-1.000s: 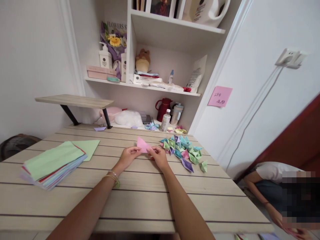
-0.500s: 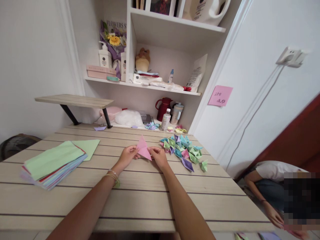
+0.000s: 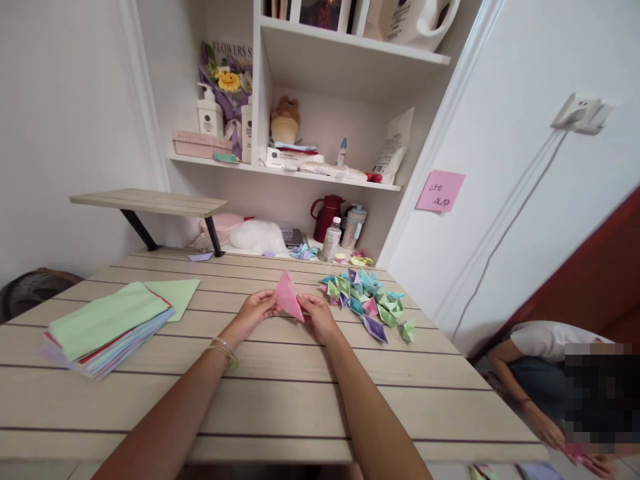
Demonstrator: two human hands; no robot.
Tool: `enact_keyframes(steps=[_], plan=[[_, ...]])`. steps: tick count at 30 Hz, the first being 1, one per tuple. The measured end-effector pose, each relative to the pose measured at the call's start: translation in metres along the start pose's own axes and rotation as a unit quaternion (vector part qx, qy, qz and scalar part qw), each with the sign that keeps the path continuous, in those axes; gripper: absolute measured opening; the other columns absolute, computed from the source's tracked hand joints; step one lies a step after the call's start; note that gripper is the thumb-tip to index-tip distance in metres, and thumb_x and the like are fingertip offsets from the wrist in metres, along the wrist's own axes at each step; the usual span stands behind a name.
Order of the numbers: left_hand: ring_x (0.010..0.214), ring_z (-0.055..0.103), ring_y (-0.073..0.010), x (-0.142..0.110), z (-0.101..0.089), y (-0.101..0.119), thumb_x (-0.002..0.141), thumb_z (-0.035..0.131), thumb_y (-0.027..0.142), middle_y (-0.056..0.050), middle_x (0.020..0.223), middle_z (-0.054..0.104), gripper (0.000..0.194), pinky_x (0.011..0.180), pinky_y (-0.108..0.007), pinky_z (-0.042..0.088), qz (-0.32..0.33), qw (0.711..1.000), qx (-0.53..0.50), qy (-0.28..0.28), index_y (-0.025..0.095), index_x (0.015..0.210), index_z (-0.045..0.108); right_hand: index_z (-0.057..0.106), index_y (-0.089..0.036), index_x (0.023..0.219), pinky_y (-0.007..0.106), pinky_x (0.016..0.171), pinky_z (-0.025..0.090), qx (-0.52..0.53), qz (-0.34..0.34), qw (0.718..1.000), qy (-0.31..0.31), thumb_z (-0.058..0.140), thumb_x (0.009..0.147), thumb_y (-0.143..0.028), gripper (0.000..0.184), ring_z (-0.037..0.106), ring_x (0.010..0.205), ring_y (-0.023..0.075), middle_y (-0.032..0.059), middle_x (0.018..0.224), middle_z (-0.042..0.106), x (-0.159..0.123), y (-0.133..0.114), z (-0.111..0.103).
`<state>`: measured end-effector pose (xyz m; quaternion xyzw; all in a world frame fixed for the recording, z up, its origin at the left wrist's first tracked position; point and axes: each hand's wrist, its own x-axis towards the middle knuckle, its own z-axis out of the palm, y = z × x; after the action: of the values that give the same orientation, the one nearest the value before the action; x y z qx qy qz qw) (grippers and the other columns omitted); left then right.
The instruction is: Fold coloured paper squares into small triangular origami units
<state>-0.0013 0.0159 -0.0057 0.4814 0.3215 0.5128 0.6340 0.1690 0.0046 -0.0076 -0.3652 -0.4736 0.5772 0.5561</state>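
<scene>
A pink piece of folded paper point(image 3: 289, 297) is held up over the middle of the table, pointed at the top and at the lower right. My left hand point(image 3: 257, 309) pinches its left edge. On the opposite edge, the fingers of my right hand point(image 3: 316, 313) are closed on the same paper. To the right of my hands lies a pile of folded paper boats point(image 3: 369, 293) in green, blue, purple and pink. Over on the left rests a stack of coloured paper sheets point(image 3: 110, 320), pale green on top.
A small raised wooden shelf point(image 3: 150, 200) stands at the back left, with a purple folded paper point(image 3: 201, 257) by its leg. A plastic bottle point(image 3: 331, 240) and a dark red jug point(image 3: 327, 217) stand at the back. Another person point(image 3: 535, 373) crouches beyond the table's right side.
The pink paper has turned slightly between my hands, and its centre fold now looks smoother and fuller. My fingers have shifted a little along its edges.
</scene>
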Motion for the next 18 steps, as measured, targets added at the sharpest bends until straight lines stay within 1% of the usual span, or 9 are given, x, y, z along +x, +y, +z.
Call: enact_keyframes(steps=[2, 4, 6, 7, 10, 12, 13, 15, 18], plan=[[0.060, 0.057, -0.0092, 0.0001, -0.0002, -0.0004, 0.064, 0.071, 0.028, -0.003, 0.068, 0.063, 0.028, 0.066, -0.023, 0.047, -0.002, 1.000, -0.001, -0.004, 0.011, 0.086, 0.065, 0.061, -0.015, 0.063, 0.020, 0.044, 0.035, -0.015, -0.012, 1.000, 0.000, 0.067, 0.062, -0.044, 0.030, 0.048, 0.048, 0.0091, -0.0013, 0.056, 0.058, 0.0008, 0.0006, -0.0005], [0.061, 0.057, -0.0095, 0.0004, -0.0003, -0.0010, 0.064, 0.071, 0.028, -0.003, 0.068, 0.063, 0.028, 0.066, -0.023, 0.046, -0.001, 1.000, 0.000, -0.004, 0.012, 0.085, 0.065, 0.060, -0.015, 0.066, 0.020, 0.044, 0.036, -0.047, -0.042, 0.998, 0.016, 0.066, 0.063, -0.042, 0.028, 0.049, 0.048, 0.0093, -0.0013, 0.056, 0.058, 0.0020, 0.0008, -0.0015], [0.060, 0.057, -0.0098, 0.0008, -0.0005, -0.0017, 0.063, 0.071, 0.028, -0.003, 0.067, 0.063, 0.027, 0.066, -0.023, 0.046, 0.001, 1.000, 0.001, -0.003, 0.012, 0.084, 0.065, 0.061, -0.015, 0.075, 0.020, 0.045, 0.038, -0.076, -0.070, 0.994, 0.026, 0.066, 0.063, -0.037, 0.025, 0.051, 0.049, 0.0101, -0.0011, 0.057, 0.058, 0.0029, 0.0006, -0.0028], [0.060, 0.057, -0.0099, 0.0010, -0.0007, -0.0020, 0.063, 0.071, 0.028, -0.003, 0.068, 0.063, 0.027, 0.066, -0.024, 0.046, 0.001, 1.000, 0.001, -0.003, 0.012, 0.083, 0.066, 0.061, -0.015, 0.083, 0.020, 0.046, 0.040, -0.086, -0.079, 0.993, 0.024, 0.066, 0.062, -0.034, 0.028, 0.052, 0.050, 0.0106, -0.0008, 0.060, 0.060, 0.0031, 0.0003, -0.0033], [0.060, 0.057, -0.0096, 0.0019, -0.0016, -0.0031, 0.063, 0.071, 0.029, -0.004, 0.072, 0.065, 0.027, 0.067, -0.024, 0.046, -0.002, 1.000, 0.002, -0.010, 0.012, 0.084, 0.066, 0.053, -0.019, 0.109, 0.022, 0.049, 0.045, -0.091, -0.080, 0.993, 0.007, 0.067, 0.060, -0.029, 0.052, 0.057, 0.053, 0.0118, 0.0016, 0.074, 0.065, 0.0028, -0.0007, -0.0045], [0.060, 0.057, -0.0095, 0.0026, -0.0023, -0.0037, 0.064, 0.071, 0.029, -0.005, 0.073, 0.065, 0.026, 0.066, -0.024, 0.046, -0.007, 1.000, 0.003, -0.014, 0.012, 0.083, 0.067, 0.050, -0.020, 0.114, 0.024, 0.050, 0.047, -0.087, -0.073, 0.993, -0.009, 0.067, 0.058, -0.027, 0.059, 0.058, 0.055, 0.0130, 0.0033, 0.081, 0.066, 0.0025, -0.0010, -0.0048], [0.060, 0.057, -0.0095, 0.0028, -0.0024, -0.0039, 0.064, 0.071, 0.030, -0.005, 0.073, 0.065, 0.026, 0.065, -0.024, 0.046, -0.008, 1.000, 0.003, -0.014, 0.012, 0.081, 0.067, 0.052, -0.020, 0.112, 0.025, 0.050, 0.048, -0.085, -0.072, 0.994, -0.017, 0.068, 0.058, -0.028, 0.057, 0.059, 0.056, 0.0138, 0.0038, 0.081, 0.066, 0.0025, -0.0009, -0.0049], [0.061, 0.058, -0.0106, 0.0030, -0.0019, -0.0038, 0.063, 0.071, 0.031, -0.005, 0.072, 0.066, 0.026, 0.065, -0.024, 0.046, -0.009, 1.000, 0.002, -0.010, 0.012, 0.080, 0.067, 0.060, -0.018, 0.097, 0.027, 0.051, 0.049, -0.087, -0.080, 0.993, -0.018, 0.067, 0.058, -0.028, 0.041, 0.059, 0.057, 0.0153, 0.0036, 0.075, 0.065, 0.0029, -0.0005, -0.0052], [0.069, 0.061, -0.0143, 0.0023, 0.0005, -0.0025, 0.064, 0.070, 0.034, -0.008, 0.078, 0.067, 0.030, 0.068, -0.026, 0.047, -0.014, 1.000, 0.010, -0.010, 0.011, 0.084, 0.067, 0.062, -0.017, 0.074, 0.026, 0.051, 0.048, -0.105, -0.110, 0.988, 0.011, 0.066, 0.058, -0.025, 0.019, 0.058, 0.056, 0.0151, 0.0026, 0.066, 0.064, 0.0043, -0.0005, -0.0064]])
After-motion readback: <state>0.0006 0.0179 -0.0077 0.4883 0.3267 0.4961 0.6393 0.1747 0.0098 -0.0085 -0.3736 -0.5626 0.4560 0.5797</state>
